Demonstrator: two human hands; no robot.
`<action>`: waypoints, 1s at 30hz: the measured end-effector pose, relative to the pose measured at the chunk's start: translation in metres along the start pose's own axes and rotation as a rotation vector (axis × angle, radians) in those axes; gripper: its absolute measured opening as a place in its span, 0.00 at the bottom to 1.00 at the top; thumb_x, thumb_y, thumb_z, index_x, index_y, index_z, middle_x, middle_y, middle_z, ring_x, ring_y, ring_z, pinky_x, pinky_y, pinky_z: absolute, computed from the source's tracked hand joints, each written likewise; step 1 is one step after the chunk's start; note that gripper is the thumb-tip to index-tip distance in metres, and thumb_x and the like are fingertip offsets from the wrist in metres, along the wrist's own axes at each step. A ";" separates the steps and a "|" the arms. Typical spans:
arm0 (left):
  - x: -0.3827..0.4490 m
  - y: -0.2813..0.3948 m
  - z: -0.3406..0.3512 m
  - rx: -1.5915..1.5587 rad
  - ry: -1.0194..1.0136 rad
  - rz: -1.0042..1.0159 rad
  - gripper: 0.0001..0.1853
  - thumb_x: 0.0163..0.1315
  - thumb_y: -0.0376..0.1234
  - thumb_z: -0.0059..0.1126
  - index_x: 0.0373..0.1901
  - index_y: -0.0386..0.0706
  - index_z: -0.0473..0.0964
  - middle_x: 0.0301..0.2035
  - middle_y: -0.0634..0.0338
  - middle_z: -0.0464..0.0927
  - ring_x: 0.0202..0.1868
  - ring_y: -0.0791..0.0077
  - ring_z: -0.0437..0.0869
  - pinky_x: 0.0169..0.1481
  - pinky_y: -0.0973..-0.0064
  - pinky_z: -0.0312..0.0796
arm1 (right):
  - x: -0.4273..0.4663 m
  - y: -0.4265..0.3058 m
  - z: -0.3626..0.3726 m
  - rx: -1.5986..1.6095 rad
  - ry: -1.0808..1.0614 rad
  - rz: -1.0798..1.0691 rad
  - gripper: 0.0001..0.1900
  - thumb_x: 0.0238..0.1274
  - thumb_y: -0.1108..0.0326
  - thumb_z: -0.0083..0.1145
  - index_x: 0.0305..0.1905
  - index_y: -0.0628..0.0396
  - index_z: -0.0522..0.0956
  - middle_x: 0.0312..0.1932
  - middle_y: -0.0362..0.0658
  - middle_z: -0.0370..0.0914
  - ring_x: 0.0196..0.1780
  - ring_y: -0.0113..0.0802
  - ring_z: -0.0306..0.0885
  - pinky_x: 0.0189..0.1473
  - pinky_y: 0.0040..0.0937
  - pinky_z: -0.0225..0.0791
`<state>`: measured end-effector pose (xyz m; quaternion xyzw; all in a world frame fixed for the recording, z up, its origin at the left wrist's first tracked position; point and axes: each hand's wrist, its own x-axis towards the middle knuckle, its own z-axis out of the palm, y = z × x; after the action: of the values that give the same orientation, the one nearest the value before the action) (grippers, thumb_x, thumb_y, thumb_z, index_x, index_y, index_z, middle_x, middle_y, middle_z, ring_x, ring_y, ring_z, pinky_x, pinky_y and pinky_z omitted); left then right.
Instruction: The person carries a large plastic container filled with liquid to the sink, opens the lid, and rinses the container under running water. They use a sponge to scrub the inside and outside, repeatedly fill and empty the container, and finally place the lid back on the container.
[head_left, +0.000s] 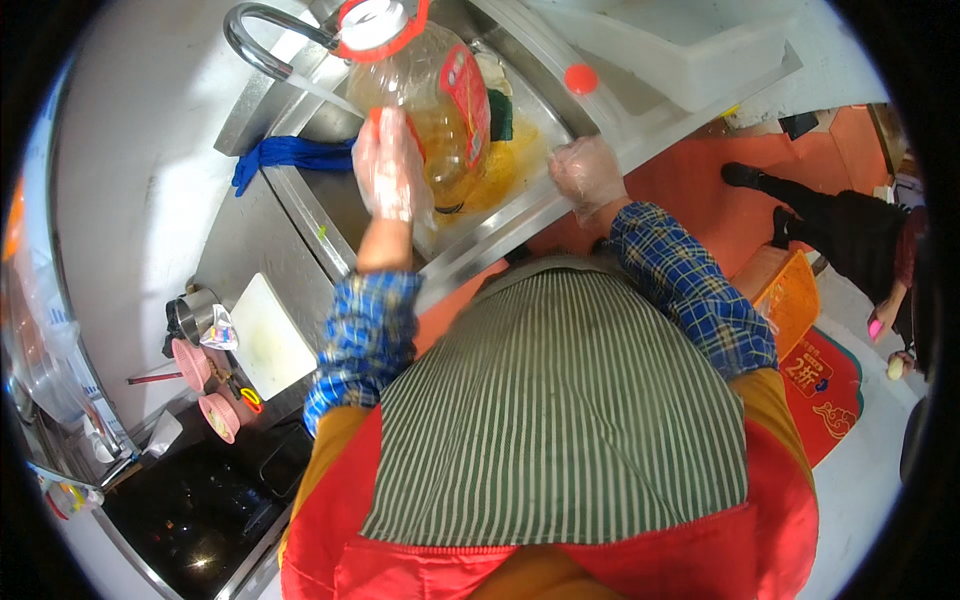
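Note:
A large clear plastic jug (409, 86) with a red label stands in the steel sink (547, 112), yellowish liquid inside it. My left hand (390, 161), in a thin clear plastic glove, is at the jug's red side handle; the fingers look closed on it. Water runs from the chrome faucet (281, 45) beside the jug's neck. Gloved too, my right hand (587, 169) is curled at the sink's front rim; its fingertips are hard to make out. A round red cap (580, 79) lies on the ledge right of the sink. Dark green and pale cloths lie behind the jug.
Blue cloth or gloves (300, 152) hang over the sink's left edge. A white cutting board (271, 336), a steel pot (196, 313), pink baskets (219, 417) and scissors (251, 400) lie at lower left. A white tub (690, 67) is at upper right. Another person (855, 225) is at far right beside an orange crate (796, 304).

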<state>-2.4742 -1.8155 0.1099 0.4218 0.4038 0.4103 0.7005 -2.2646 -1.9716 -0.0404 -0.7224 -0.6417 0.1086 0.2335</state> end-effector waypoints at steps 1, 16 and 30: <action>0.006 0.007 0.000 -0.122 -0.136 -0.049 0.09 0.74 0.39 0.60 0.36 0.47 0.76 0.24 0.74 0.71 0.21 0.84 0.66 0.24 0.78 0.60 | 0.000 -0.002 0.000 -0.010 0.012 0.046 0.17 0.63 0.58 0.51 0.24 0.54 0.81 0.25 0.56 0.80 0.33 0.58 0.79 0.41 0.54 0.73; 0.019 0.008 0.024 0.002 0.133 0.042 0.13 0.77 0.44 0.55 0.37 0.47 0.74 0.20 0.74 0.65 0.20 0.84 0.64 0.22 0.81 0.56 | 0.003 -0.003 -0.005 -0.279 -0.158 -0.054 0.06 0.53 0.64 0.61 0.25 0.50 0.82 0.28 0.49 0.84 0.35 0.47 0.85 0.41 0.43 0.78; 0.013 -0.004 0.007 0.080 0.362 -0.009 0.15 0.75 0.46 0.58 0.30 0.52 0.68 0.22 0.74 0.66 0.21 0.84 0.66 0.23 0.81 0.58 | 0.002 -0.003 -0.004 -0.179 0.016 -0.041 0.07 0.55 0.68 0.58 0.23 0.51 0.79 0.21 0.48 0.80 0.29 0.49 0.82 0.35 0.48 0.77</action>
<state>-2.4628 -1.8065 0.1055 0.3667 0.5410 0.4600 0.6011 -2.2656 -1.9702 -0.0353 -0.7280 -0.6616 0.0405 0.1753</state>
